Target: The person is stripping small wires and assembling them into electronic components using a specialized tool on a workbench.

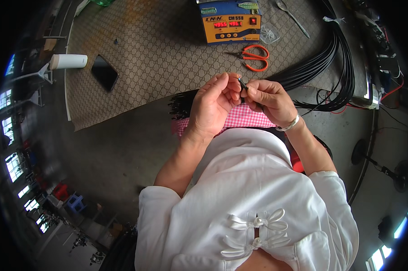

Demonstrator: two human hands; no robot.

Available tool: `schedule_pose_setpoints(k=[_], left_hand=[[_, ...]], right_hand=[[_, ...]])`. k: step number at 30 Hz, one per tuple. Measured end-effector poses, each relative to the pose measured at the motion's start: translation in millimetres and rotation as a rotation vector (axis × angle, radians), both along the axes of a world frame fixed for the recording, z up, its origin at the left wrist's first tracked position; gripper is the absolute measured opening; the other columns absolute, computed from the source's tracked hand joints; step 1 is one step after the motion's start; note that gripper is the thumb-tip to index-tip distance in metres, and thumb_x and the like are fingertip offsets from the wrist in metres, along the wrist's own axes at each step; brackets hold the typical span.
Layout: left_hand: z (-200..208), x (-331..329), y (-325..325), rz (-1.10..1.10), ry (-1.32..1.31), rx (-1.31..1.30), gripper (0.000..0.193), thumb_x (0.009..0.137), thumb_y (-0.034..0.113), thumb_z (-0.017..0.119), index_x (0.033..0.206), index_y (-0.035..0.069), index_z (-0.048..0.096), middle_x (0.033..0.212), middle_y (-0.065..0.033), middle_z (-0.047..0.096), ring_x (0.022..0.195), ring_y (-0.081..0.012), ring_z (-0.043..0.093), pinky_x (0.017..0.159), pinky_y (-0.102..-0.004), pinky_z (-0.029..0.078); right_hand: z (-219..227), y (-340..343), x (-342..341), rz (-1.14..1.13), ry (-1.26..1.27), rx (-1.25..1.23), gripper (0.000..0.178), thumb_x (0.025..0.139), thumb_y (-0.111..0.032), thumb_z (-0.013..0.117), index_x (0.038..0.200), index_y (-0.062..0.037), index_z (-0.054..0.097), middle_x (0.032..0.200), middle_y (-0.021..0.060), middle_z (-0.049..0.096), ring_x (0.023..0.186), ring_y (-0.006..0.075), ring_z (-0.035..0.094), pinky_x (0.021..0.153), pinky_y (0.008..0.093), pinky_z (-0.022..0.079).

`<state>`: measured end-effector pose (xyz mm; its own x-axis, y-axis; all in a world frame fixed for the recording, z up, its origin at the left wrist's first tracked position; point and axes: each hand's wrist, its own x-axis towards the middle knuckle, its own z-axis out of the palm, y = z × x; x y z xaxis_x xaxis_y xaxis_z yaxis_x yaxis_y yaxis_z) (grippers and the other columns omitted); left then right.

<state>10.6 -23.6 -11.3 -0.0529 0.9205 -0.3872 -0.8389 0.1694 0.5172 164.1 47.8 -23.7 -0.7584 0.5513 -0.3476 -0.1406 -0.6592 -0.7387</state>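
Note:
Over my lap, in front of the table edge, my right hand (pixel 272 100) pinches a thin black cable (pixel 243 84) between thumb and fingers, its end pointing up and left. My left hand (pixel 213 104) is beside that end, palm turned up, fingers loosely bent and thumb apart from them. Whether its fingertips touch the cable is hard to see. A thick bundle of black cables (pixel 310 67) curves down the table's right side toward my lap. Many cut cable ends (pixel 180 106) stick out left of my left wrist, over a pink checkered cloth (pixel 249 118).
Orange-handled snips (pixel 257 58) lie on the patterned table cover (pixel 150 58), just beyond my hands. Behind them stands a blue and yellow device (pixel 231 22) with red digits, near a small plastic bag (pixel 270 33) and a spoon (pixel 293 19). A phone (pixel 105 73) and white bottle (pixel 69 61) are left.

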Motion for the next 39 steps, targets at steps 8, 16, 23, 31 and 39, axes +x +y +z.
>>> schedule_pose_setpoints(k=[8, 16, 23, 31, 39], left_hand=[[-2.2, 0.4, 3.8, -0.011, -0.060, -0.015, 0.020, 0.088, 0.020, 0.050, 0.088, 0.002, 0.058, 0.073, -0.0027, 0.058, 0.063, -0.0094, 0.051, 0.062, -0.0221, 0.043], [-4.3, -1.1, 3.8, -0.044, -0.071, -0.039, 0.022, 0.087, 0.023, 0.049, 0.083, 0.003, 0.056, 0.071, -0.0044, 0.056, 0.067, -0.0160, 0.052, 0.066, -0.0279, 0.043], [-6.1, -1.9, 3.1, -0.050, -0.107, -0.049, 0.020, 0.086, 0.022, 0.050, 0.083, 0.003, 0.056, 0.071, -0.0051, 0.056, 0.067, -0.0175, 0.052, 0.066, -0.0287, 0.043], [-9.9, -1.3, 2.0, -0.051, -0.180, -0.037, 0.020, 0.087, 0.021, 0.050, 0.083, 0.003, 0.056, 0.070, -0.0060, 0.056, 0.069, -0.0187, 0.052, 0.067, -0.0291, 0.043], [-11.5, -3.0, 1.5, -0.069, -0.199, -0.024, 0.019, 0.087, 0.020, 0.050, 0.085, 0.002, 0.056, 0.070, -0.0066, 0.056, 0.070, -0.0194, 0.052, 0.067, -0.0291, 0.043]], right_hand=[[0.2, 3.4, 3.9, 0.058, 0.068, -0.104, 0.018, 0.086, -0.017, 0.053, 0.082, -0.0005, 0.059, 0.075, 0.0018, 0.058, 0.057, 0.0059, 0.042, 0.049, 0.0185, 0.032], [0.2, 4.4, 4.5, 0.090, 0.091, -0.098, 0.019, 0.087, -0.018, 0.051, 0.081, -0.0007, 0.059, 0.075, 0.0038, 0.059, 0.056, 0.0054, 0.040, 0.048, 0.0180, 0.031], [-0.1, 2.7, 4.1, 0.073, 0.087, -0.105, 0.017, 0.087, -0.016, 0.052, 0.081, -0.0017, 0.058, 0.078, 0.0036, 0.060, 0.058, 0.0051, 0.041, 0.048, 0.0177, 0.031], [-1.5, 2.0, 4.3, 0.067, 0.083, -0.131, 0.015, 0.087, -0.015, 0.052, 0.081, -0.0021, 0.057, 0.080, 0.0034, 0.060, 0.059, 0.0054, 0.042, 0.048, 0.0178, 0.031], [-2.9, 1.1, 4.3, 0.066, 0.087, -0.135, 0.016, 0.087, -0.015, 0.052, 0.082, -0.0014, 0.058, 0.079, 0.0039, 0.060, 0.057, 0.0060, 0.041, 0.048, 0.0184, 0.030]])
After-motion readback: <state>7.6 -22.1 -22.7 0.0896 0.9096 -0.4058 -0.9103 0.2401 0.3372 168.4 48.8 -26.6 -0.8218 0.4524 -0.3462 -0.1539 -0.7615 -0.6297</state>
